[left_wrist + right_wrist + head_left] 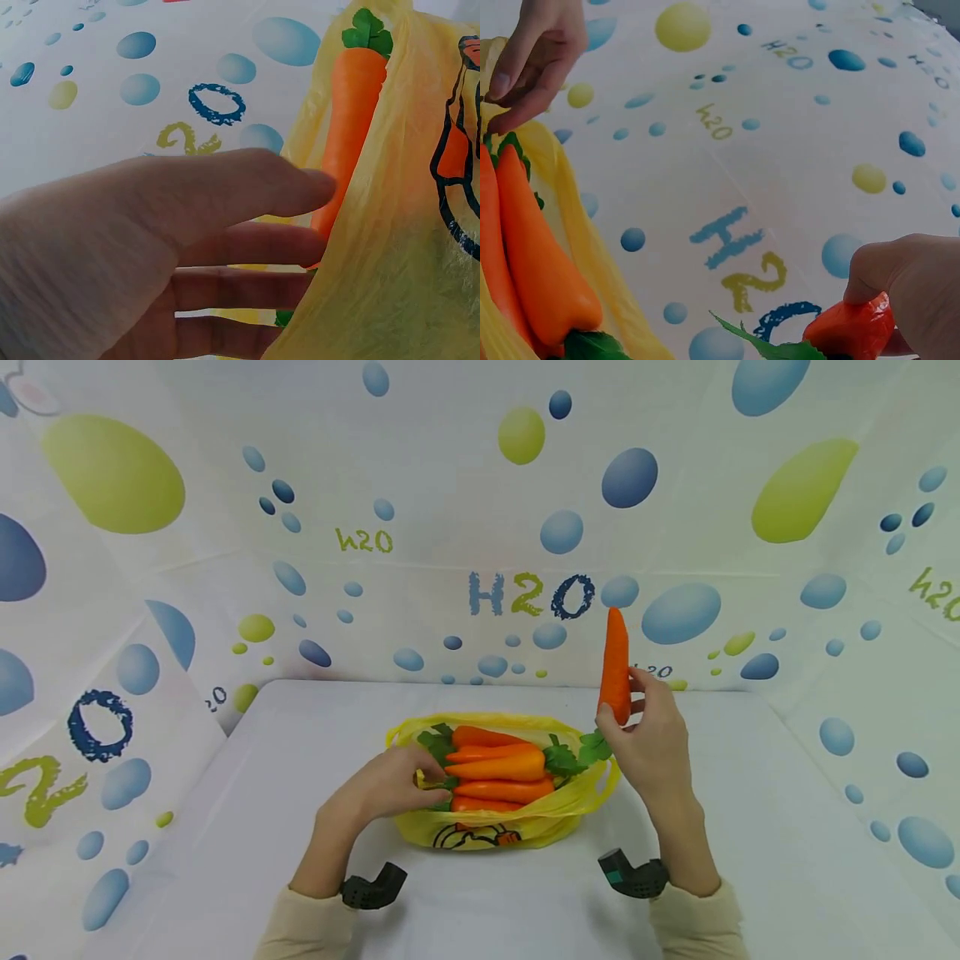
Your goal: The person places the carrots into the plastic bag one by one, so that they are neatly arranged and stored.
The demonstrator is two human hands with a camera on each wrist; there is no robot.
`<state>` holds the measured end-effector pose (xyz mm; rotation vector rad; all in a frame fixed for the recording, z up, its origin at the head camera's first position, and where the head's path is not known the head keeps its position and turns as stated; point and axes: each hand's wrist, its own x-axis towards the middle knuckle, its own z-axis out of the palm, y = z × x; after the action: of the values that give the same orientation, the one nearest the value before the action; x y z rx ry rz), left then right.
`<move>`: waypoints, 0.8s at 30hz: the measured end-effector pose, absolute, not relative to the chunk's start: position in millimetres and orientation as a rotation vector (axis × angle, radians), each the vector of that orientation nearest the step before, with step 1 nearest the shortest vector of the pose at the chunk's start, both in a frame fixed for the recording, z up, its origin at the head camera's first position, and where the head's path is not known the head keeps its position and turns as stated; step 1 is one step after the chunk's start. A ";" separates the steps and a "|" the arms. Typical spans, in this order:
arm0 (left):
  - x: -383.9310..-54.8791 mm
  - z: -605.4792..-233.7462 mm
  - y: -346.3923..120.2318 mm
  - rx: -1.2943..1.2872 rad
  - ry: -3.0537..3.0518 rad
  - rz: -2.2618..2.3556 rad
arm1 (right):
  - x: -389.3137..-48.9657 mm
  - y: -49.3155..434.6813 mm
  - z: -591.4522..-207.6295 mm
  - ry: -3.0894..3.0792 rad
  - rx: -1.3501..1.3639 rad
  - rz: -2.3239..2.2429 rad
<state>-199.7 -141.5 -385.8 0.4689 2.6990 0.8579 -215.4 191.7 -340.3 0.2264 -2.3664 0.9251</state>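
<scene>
Pinched between the thumb and fingers of my right hand (654, 739) is an orange carrot (616, 660), raised above the right end of a yellow plastic bag (558, 827). Its pointed tip is up and its green leaves (595, 747) hang below. In the right wrist view only the carrot's thick end (851, 331) shows. My left hand (386, 781) is at the bag's left end, its fingers reaching over the opening beside several carrots (502, 767). The left wrist view shows those fingers fairly straight, with the thumb close to a carrot (350, 124) inside the bag.
The bag stands on a white table (480, 910) with its opening upward and a handle loop (611, 785) at the right. Behind the table hangs a white backdrop (450, 460) printed with blue and green drops and H2O lettering.
</scene>
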 end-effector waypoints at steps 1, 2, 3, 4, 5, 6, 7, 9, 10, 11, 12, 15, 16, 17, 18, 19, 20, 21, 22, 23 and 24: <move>-199.3 -386.2 -141.2 0.491 2.684 0.863 | -215.4 189.1 -341.2 -2.366 0.239 0.932; -199.0 -386.8 -141.1 0.515 2.675 0.862 | -215.4 186.4 -342.0 -2.363 0.252 0.939; -198.6 -387.2 -141.0 0.532 2.665 0.862 | -215.3 183.7 -342.8 -2.359 0.267 0.947; -198.0 -387.3 -140.8 0.540 2.655 0.864 | -215.3 180.9 -343.4 -2.354 0.281 0.957; -197.6 -387.5 -140.9 0.551 2.650 0.863 | -215.1 178.1 -343.9 -2.349 0.297 0.966; -197.2 -387.5 -140.9 0.559 2.644 0.868 | -214.8 175.3 -344.3 -2.346 0.313 0.973; -196.7 -387.4 -141.0 0.565 2.641 0.871 | -214.6 172.7 -344.8 -2.342 0.333 0.981; -196.0 -387.0 -141.3 0.579 2.630 0.885 | -213.9 167.6 -345.9 -2.341 0.370 0.982; -195.9 -386.7 -141.2 0.591 2.622 0.894 | -213.5 165.4 -346.5 -2.345 0.385 0.981; -195.8 -386.5 -141.0 0.600 2.611 0.906 | -213.0 163.3 -347.3 -2.349 0.400 0.981; -195.8 -386.3 -140.8 0.607 2.600 0.915 | -212.7 161.5 -348.1 -2.352 0.415 0.981; -196.2 -386.5 -139.9 0.651 2.571 0.923 | -211.9 156.2 -351.0 -2.364 0.457 0.978; -196.5 -386.7 -139.6 0.672 2.568 0.917 | -211.9 154.5 -352.2 -2.367 0.473 0.978; -196.7 -387.0 -139.4 0.690 2.564 0.911 | -211.8 153.0 -353.1 -2.370 0.490 0.977; -196.9 -387.3 -139.4 0.710 2.561 0.907 | -211.5 151.4 -353.8 -2.377 0.505 0.976; -197.1 -387.6 -139.5 0.729 2.559 0.902 | -211.3 149.8 -354.6 -2.383 0.520 0.975; -197.3 -387.6 -139.7 0.746 2.557 0.901 | -210.9 148.1 -355.3 -2.390 0.535 0.975; -197.3 -387.6 -139.8 0.759 2.552 0.906 | -210.6 146.5 -356.0 -2.398 0.551 0.979; -197.2 -387.3 -140.0 0.767 2.548 0.910 | -210.2 144.6 -356.4 -2.403 0.568 0.985; -197.2 -387.1 -140.3 0.771 2.542 0.918 | -209.9 142.8 -357.0 -2.412 0.584 0.991; -197.1 -387.0 -140.6 0.775 2.537 0.926 | -209.6 141.0 -357.9 -2.420 0.603 0.995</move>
<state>-197.1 -140.6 -387.0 0.7752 2.5370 0.9262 -209.6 141.0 -357.9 0.6029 -2.4203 0.9953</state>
